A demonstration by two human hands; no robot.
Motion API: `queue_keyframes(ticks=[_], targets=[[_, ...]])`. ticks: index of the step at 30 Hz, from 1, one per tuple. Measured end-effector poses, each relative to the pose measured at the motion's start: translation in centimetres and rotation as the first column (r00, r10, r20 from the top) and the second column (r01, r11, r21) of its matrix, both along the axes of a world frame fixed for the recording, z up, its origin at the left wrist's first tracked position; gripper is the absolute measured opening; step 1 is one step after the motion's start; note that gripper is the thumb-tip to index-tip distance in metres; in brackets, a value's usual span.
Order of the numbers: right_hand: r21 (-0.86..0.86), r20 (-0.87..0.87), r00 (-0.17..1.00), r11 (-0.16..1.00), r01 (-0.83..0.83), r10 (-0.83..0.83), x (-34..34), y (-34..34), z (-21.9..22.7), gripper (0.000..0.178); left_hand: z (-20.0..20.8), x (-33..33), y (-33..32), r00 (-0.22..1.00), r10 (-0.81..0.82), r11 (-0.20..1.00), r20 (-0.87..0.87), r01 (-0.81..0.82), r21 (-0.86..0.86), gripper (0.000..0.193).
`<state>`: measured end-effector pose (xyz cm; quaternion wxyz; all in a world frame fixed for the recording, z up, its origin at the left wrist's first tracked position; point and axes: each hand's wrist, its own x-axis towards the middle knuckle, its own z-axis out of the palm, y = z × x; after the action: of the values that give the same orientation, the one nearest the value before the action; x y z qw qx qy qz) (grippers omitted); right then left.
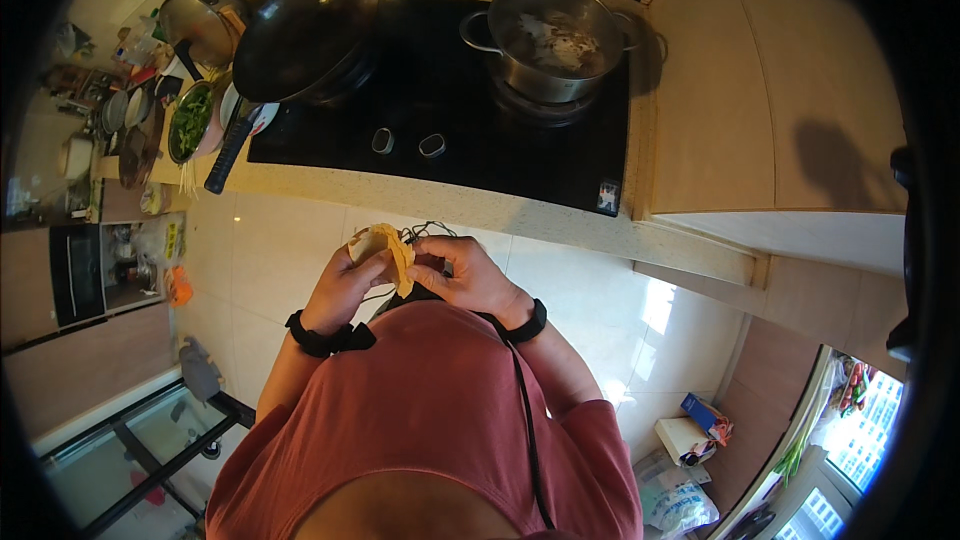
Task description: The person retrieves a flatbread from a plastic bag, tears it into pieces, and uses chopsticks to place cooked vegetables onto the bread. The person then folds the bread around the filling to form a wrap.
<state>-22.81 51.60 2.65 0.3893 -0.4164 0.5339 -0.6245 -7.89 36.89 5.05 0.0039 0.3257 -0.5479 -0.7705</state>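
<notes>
In front of my body, my left hand (pixel 342 292) is closed around a thin yellow, crinkled piece (pixel 400 253) with a paler rounded part on its left side; I cannot make out its exact kind. The fingers of my right hand (pixel 472 278) are closed on the right edge of the same piece. Both hands are over the floor, short of the counter edge, and a black band is around each wrist. Past them on the black cooktop (pixel 425 90) stands a two-handled steel pot (pixel 548 80) with pale, wet-looking contents.
A dark wok (pixel 310 35) sits tilted on the left burner, its handle (pixel 232 148) sticking out over the counter edge. Left of it are a bowl of green leaves (pixel 192 123) and a glass lid (pixel 200 25). Bags and boxes (pixel 690 440) lie on the floor at the right.
</notes>
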Motion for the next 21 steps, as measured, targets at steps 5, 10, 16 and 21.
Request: queue_keyframes(ticks=[5, 10, 16, 21], targets=[[0.000, -0.017, 1.000, 1.000, 0.012, -0.012, 0.0, 0.3, -0.6, 0.012, 0.7, -0.6, 0.1, 0.993, -0.114, 0.993, -0.038, 0.112, -0.042, 0.035], [0.036, -0.046, 0.999, 0.999, 0.029, -0.027, 0.4, 0.5, -0.8, 0.012, 0.9, -0.7, 0.4, 0.988, -0.133, 0.989, -0.082, 0.128, -0.068, 0.042], [0.037, -0.026, 0.998, 0.998, -0.053, 0.054, 0.5, -0.4, -0.5, 0.009, 1.1, 0.1, 0.6, 0.996, -0.070, 0.995, -0.045, 0.067, -0.079, 0.044], [0.076, -0.096, 0.989, 0.991, -0.107, 0.114, 1.8, -2.6, -0.1, 0.012, 2.1, 2.9, -0.5, 1.000, -0.004, 0.993, -0.019, 0.002, -0.119, 0.040]])
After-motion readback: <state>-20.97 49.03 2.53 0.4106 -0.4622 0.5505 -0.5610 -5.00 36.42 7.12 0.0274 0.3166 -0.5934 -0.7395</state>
